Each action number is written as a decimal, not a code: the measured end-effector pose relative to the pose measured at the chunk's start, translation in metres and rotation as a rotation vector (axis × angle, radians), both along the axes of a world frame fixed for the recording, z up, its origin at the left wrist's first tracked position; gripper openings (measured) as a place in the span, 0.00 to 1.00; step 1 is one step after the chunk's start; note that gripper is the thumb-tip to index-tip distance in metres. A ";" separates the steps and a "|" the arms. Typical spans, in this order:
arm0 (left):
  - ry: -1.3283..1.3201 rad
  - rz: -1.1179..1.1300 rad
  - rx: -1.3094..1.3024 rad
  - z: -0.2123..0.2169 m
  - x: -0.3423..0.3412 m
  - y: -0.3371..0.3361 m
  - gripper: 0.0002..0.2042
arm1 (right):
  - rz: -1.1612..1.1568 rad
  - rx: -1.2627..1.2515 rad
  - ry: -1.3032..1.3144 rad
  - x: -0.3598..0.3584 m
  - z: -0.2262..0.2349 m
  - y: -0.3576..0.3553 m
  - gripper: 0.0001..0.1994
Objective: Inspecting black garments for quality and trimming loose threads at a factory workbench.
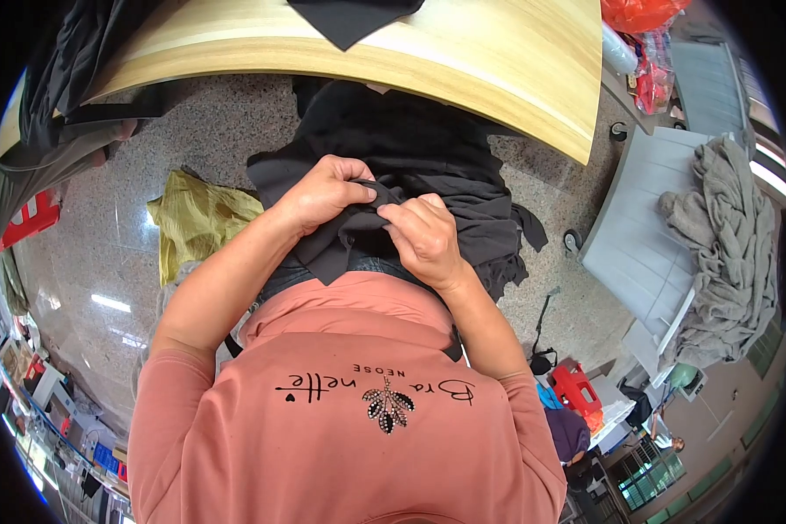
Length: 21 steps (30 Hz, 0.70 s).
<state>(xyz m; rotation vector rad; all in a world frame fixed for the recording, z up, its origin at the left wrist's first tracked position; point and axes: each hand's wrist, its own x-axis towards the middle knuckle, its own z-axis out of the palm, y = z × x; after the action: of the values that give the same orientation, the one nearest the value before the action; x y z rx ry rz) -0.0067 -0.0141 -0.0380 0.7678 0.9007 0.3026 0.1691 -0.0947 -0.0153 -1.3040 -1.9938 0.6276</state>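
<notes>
Both my hands pinch a piece of black fabric (327,243) over my lap. My left hand (325,194) grips its upper edge between thumb and fingers. Close beside it, my right hand (425,237) has its fingers closed on the same cloth, the fingertips of both hands nearly meeting. One pointed corner of the piece hangs down toward my waist. Under and beyond it, a heap of black cloth (463,188) spreads over my lap and up to the table edge. Whatever lies inside the folds at my fingertips is hidden.
A wooden table (498,74) curves ahead, with a black cloth piece (349,19) on it. Yellow-green fabric (203,214) lies to my left. At right, a grey wheeled cart (642,227) carries crumpled grey cloth (729,244). Another person's dark-clothed arm (79,79) shows far left.
</notes>
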 end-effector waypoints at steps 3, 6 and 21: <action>0.007 -0.012 0.000 0.001 0.000 0.000 0.02 | 0.025 0.042 -0.070 -0.001 0.002 0.000 0.10; 0.010 -0.020 0.049 0.002 0.000 -0.001 0.02 | 0.017 0.142 -0.059 -0.004 0.000 0.002 0.09; -0.012 -0.048 0.086 0.008 -0.010 0.001 0.03 | -0.048 0.319 -0.087 -0.016 -0.012 0.003 0.10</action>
<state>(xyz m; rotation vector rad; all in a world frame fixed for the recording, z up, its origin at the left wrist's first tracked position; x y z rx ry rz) -0.0163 -0.0135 -0.0295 0.8649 0.8611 0.3045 0.1528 -0.0916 -0.0269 -1.1956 -2.0254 0.2197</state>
